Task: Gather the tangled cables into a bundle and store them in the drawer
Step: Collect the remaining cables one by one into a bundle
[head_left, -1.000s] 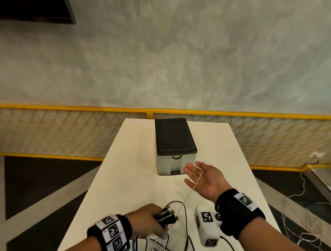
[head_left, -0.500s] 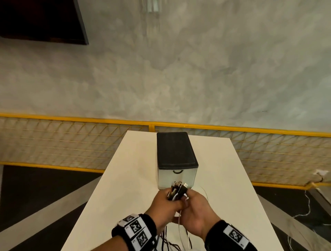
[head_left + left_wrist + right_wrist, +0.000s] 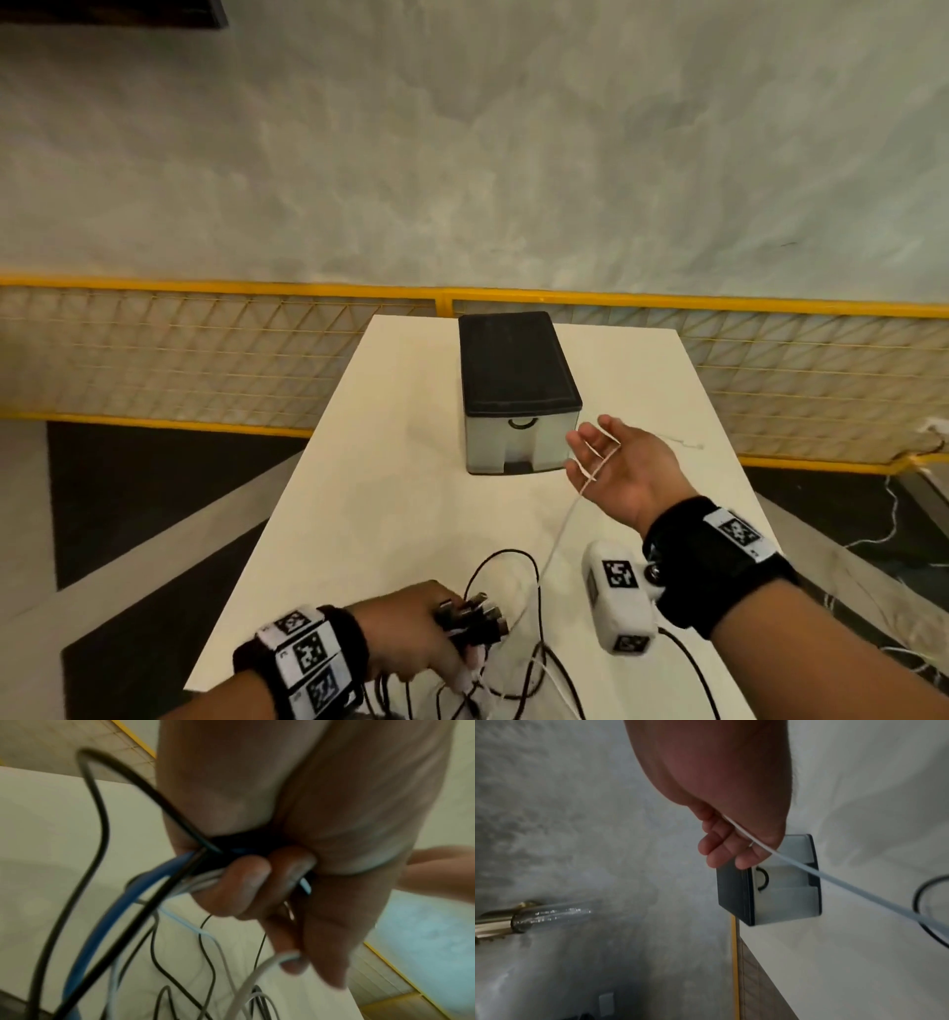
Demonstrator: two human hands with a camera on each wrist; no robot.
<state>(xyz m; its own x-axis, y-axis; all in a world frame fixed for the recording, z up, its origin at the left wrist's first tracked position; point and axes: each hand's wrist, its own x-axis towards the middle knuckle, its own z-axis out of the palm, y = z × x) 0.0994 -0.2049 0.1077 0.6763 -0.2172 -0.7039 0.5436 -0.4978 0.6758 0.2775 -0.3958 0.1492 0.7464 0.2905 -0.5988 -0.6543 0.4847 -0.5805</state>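
My left hand (image 3: pixel 431 637) grips a bundle of cables (image 3: pixel 475 619) near the table's front edge, plug ends sticking out forward. In the left wrist view its fingers (image 3: pixel 246 882) curl round blue, black and white cables (image 3: pixel 177 876). Loose black and white loops (image 3: pixel 534 668) trail on the table beneath. My right hand (image 3: pixel 616 462) is held palm up, fingers straight, just right of the drawer front. A thin white cable (image 3: pixel 560 529) runs from the bundle up across its fingers (image 3: pixel 731 850). The small drawer unit (image 3: pixel 518 390) has a black top and a translucent drawer with a black handle (image 3: pixel 521 424), pushed in.
The white table (image 3: pixel 390 488) is narrow, with a yellow mesh fence (image 3: pixel 205 360) behind it and a grey wall above. The white cable's far end (image 3: pixel 685 443) lies on the table to the right. More cables lie on the floor at right (image 3: pixel 898 534).
Half a second ago both hands met at the bundle near the drawer front. Now my right hand has swung out to the right with the white cable across it, and my left hand has pulled back.
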